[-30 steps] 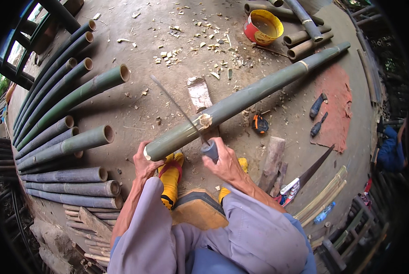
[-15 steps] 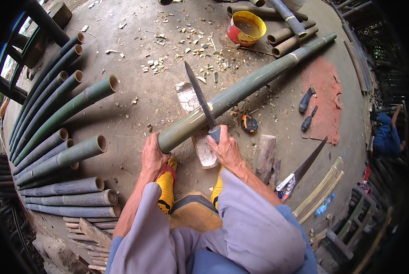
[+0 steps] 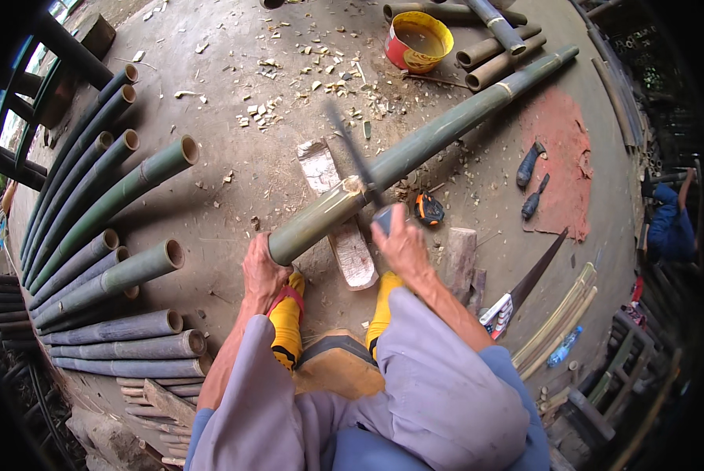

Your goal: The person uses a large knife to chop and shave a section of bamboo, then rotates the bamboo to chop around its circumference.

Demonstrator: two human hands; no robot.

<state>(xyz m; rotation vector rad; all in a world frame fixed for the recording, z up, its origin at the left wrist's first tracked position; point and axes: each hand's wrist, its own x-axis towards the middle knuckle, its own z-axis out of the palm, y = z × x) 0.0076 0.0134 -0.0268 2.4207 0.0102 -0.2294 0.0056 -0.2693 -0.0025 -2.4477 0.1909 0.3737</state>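
Observation:
My left hand [image 3: 264,271] is closed round the near end of a thick green bamboo pole [image 3: 438,133]. The pole runs away to the far right and lies across a pale, worn wooden block [image 3: 354,261]. In my right hand [image 3: 405,250] is the grey handle of a long dark machete [image 3: 350,145], its blade smeared by motion. The blade passes over the pole in this view; I cannot tell whether it touches. Beside the blade, a pale chipped patch shows on the pole, above the block.
Many cut bamboo poles [image 3: 120,279] lie at the left. A red and yellow bucket [image 3: 419,43] stands at the far side among wood chips. On the right are a tape measure [image 3: 429,209], a handsaw [image 3: 528,282], two dark tools [image 3: 531,165] on red cloth, and split bamboo strips [image 3: 556,320].
My right hand and the machete have shifted a little to the right, and the blade is now blurred. The pale patch on the pole shows more plainly. My left hand keeps its hold.

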